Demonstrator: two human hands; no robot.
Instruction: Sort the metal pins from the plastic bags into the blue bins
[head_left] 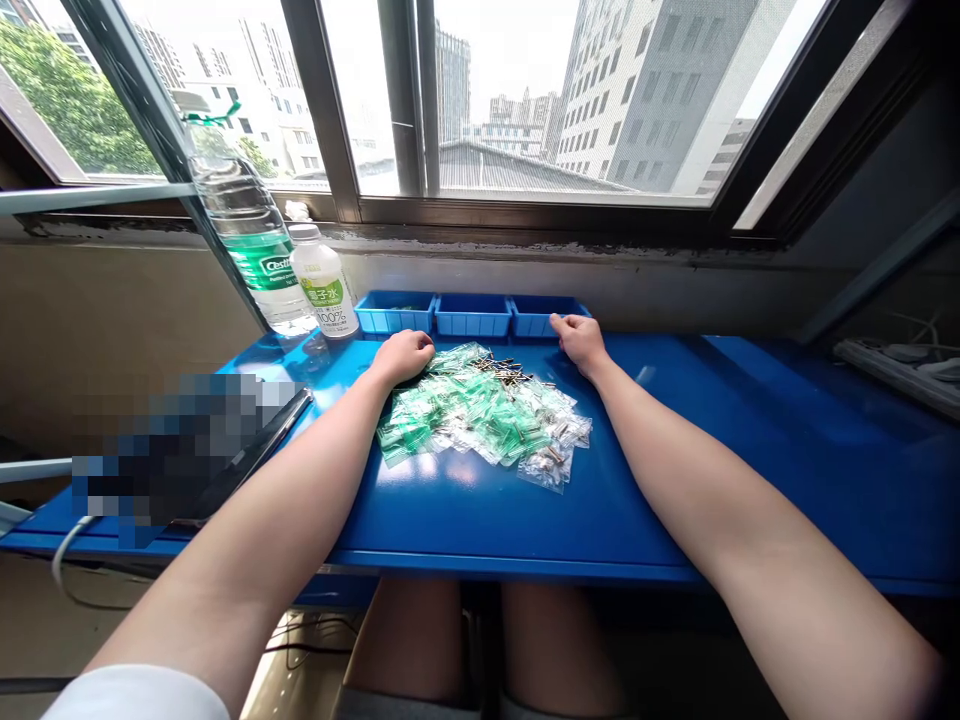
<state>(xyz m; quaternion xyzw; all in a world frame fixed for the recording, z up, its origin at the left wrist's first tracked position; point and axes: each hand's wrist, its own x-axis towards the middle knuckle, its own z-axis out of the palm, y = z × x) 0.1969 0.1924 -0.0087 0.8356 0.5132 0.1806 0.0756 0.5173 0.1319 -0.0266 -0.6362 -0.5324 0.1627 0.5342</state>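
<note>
A loose heap of small clear and green-tinted plastic bags [480,410] lies on the blue table. Some bags hold small metal parts, and dark slender metal pieces [504,371] lie at the heap's far side. My left hand [405,355] rests at the heap's far left edge, its fingers curled; whatever they may hold is hidden. At the front of the right-hand blue bin [538,318] is my right hand [582,341], thumb and fingers drawn together. I cannot make out anything between them, nor whether they touch the bin.
Beside that bin stand a middle blue bin [472,318] and a left blue bin [395,315] with something greenish inside. A large water bottle [259,240] and a white-capped bottle [325,285] stand left. A dark, partly blurred device [247,455] lies on the blue table [480,530].
</note>
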